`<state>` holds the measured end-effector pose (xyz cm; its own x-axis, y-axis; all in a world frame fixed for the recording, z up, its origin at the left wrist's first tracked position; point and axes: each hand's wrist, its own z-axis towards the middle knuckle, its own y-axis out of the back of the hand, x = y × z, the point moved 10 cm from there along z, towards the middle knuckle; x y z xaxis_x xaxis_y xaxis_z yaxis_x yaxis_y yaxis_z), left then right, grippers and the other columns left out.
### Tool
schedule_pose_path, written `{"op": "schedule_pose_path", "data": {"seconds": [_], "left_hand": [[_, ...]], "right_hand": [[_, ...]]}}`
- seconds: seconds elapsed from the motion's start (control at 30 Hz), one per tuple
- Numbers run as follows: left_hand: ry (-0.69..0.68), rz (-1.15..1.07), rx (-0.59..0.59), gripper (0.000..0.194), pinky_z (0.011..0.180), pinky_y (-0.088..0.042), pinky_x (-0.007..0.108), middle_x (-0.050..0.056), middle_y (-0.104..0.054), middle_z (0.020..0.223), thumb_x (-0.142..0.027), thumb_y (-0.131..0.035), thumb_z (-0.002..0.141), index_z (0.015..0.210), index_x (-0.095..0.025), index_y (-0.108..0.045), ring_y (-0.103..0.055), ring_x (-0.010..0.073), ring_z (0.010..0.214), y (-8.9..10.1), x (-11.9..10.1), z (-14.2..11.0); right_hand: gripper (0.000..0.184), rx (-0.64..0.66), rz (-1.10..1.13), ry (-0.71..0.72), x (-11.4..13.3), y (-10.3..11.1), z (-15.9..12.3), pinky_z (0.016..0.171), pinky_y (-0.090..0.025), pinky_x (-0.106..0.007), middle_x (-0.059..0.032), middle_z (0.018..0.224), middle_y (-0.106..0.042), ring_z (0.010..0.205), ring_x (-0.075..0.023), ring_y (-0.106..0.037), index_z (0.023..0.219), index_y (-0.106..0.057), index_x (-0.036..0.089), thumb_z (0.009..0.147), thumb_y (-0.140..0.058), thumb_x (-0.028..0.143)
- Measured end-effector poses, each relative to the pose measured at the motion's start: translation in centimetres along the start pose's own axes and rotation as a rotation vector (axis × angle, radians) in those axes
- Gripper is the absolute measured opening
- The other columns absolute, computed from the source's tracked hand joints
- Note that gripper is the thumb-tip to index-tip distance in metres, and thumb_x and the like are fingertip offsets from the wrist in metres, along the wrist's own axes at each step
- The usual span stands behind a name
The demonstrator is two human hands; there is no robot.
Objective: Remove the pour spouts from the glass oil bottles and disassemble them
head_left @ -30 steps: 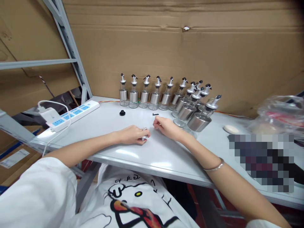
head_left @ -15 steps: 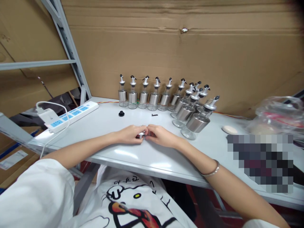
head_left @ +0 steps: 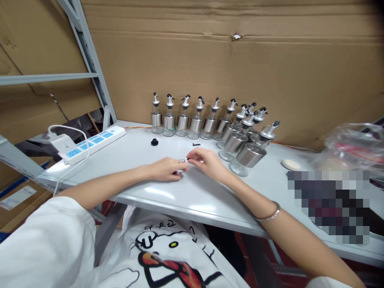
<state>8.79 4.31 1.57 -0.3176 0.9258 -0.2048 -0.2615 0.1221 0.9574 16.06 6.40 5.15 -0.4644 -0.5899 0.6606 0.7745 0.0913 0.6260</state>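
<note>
The left hand point(head_left: 167, 169) is closed around a small silver part point(head_left: 181, 161) above the near side of the desk point(head_left: 210, 196). The right hand point(head_left: 209, 163), just beside it, pinches a tiny black piece point(head_left: 188, 159) at the fingertips. Beyond both hands, a black stopper point(head_left: 154, 142) and a thin black lever point(head_left: 196, 145) lie before the spouted bottles point(head_left: 196, 123).

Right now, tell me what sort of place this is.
Likely a small workshop workstation: glass oil dispenser bottles grouped on a table, a loose black stopper, and a power strip.
</note>
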Motion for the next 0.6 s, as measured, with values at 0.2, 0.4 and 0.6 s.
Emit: {"op": "schedule_pose_path", "data": {"seconds": [0.2, 0.4, 0.6], "left_hand": [[0.028, -0.022, 0.007, 0.013, 0.059, -0.034, 0.021, -0.004, -0.054, 0.068, -0.016, -0.051, 0.08, 0.092, -0.02, -0.051, -0.047, 0.0107, 0.057, -0.26, 0.19, -0.03], [0.023, 0.031, 0.009, 0.014, 0.057, -0.032, 0.021, -0.004, -0.055, 0.068, -0.016, -0.053, 0.079, 0.093, -0.021, -0.052, -0.047, 0.0108, 0.056, -0.43, 0.21, -0.05], [0.009, 0.075, 0.027, 0.015, 0.056, -0.031, 0.022, -0.004, -0.057, 0.068, -0.016, -0.052, 0.079, 0.093, -0.021, -0.052, -0.048, 0.0116, 0.055, -0.56, 0.07, -0.04]], "right_hand": [[0.009, -0.067, 0.259, 0.035, 0.9, 0.51, -0.04, 0.072, -0.052, -0.028, -0.0049, 0.089, -0.062, 0.082, -0.0152, -0.061, 0.083, -0.069, 0.018, 0.077, -0.065, 0.024], [0.016, -0.103, 0.28, -0.008, 0.79, 0.41, -0.27, 0.074, -0.053, -0.031, -0.0042, 0.087, -0.066, 0.08, -0.016, -0.063, 0.088, -0.067, 0.019, 0.075, -0.069, 0.028], [0.015, -0.11, 0.307, 0.001, 0.7, 0.24, -0.39, 0.076, -0.055, -0.031, -0.0039, 0.086, -0.067, 0.078, -0.0154, -0.065, 0.085, -0.066, 0.018, 0.073, -0.069, 0.027]]}}
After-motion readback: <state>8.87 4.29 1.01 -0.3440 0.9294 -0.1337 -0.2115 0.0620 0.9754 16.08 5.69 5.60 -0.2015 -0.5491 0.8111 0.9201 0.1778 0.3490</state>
